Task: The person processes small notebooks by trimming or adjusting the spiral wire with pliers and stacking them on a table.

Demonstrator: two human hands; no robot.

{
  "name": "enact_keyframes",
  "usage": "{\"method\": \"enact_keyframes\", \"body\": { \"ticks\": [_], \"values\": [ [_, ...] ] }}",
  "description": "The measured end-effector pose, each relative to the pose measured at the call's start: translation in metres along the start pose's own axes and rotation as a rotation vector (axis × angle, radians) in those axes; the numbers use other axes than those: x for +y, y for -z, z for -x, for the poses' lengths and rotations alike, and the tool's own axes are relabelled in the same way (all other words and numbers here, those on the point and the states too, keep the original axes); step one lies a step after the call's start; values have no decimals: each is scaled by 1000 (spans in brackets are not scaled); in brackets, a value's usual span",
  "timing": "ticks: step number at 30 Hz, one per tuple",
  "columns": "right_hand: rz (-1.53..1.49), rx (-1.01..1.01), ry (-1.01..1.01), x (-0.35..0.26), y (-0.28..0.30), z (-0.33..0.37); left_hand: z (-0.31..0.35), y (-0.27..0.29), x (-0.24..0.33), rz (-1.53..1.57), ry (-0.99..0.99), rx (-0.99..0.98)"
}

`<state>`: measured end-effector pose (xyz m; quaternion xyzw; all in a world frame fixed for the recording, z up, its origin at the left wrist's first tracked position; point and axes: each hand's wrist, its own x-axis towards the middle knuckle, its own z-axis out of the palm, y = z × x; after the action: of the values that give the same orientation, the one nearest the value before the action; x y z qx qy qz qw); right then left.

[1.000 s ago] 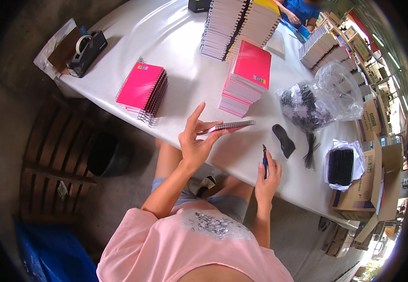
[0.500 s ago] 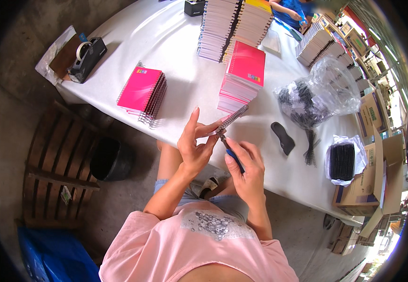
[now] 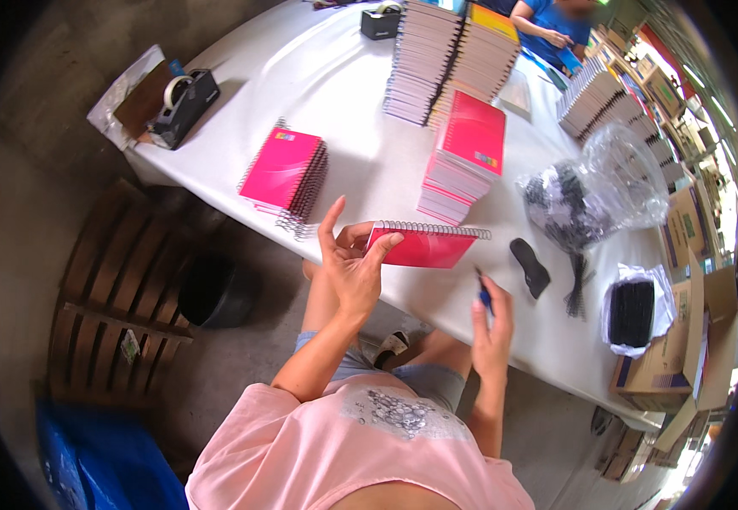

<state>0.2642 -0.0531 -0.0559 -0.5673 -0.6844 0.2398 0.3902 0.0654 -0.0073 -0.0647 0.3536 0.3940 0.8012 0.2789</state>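
My left hand (image 3: 354, 274) is closed on a pink spiral notebook (image 3: 435, 251), thumb on its cover and index finger raised. The notebook is held up over the table's near edge, its wire coil (image 3: 445, 229) running along the top. To the right of it and apart from it, my right hand (image 3: 494, 331) grips blue-handled pliers (image 3: 485, 297), their dark tip pointing up and away. Left of my left hand lies a pile of pink spiral notebooks (image 3: 282, 170) with coils sticking out. Beyond the held notebook stands a taller stack of pink-covered books (image 3: 475, 136).
A tape dispenser (image 3: 184, 110) sits at the table's left corner. Tall stacks of bound books (image 3: 424, 64) stand at the back. A plastic bag of black coils (image 3: 569, 195), a black sole-shaped piece (image 3: 529, 268) and cardboard boxes (image 3: 650, 365) are at right. A person in blue (image 3: 552, 30) works opposite.
My left hand has turned the notebook so its cover faces me and its coil lies level. My right hand has drawn the pliers away from the coil, to the right. The view has shifted slightly.
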Motion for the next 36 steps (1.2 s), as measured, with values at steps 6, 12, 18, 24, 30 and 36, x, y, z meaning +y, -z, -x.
{"method": "enact_keyframes", "body": {
  "ticks": [6,12,18,24,30,36],
  "values": [
    [836,55,-164,63,5,18,-8,16,8,212,201,50],
    [-146,-55,103,-17,-58,-34,-13,33,35,325,156,26],
    [-1009,-159,-37,-96,-107,-106,-45,79,63,-138,-107,26],
    [-625,-303,155,-133,-175,-191,-102,125,56,-829,-279,232],
    [-174,-396,293,-91,-229,-223,-109,145,13,-736,-84,165],
    [-792,-288,94,-93,-259,-206,-121,132,-21,-343,-94,319]
  ]
}}
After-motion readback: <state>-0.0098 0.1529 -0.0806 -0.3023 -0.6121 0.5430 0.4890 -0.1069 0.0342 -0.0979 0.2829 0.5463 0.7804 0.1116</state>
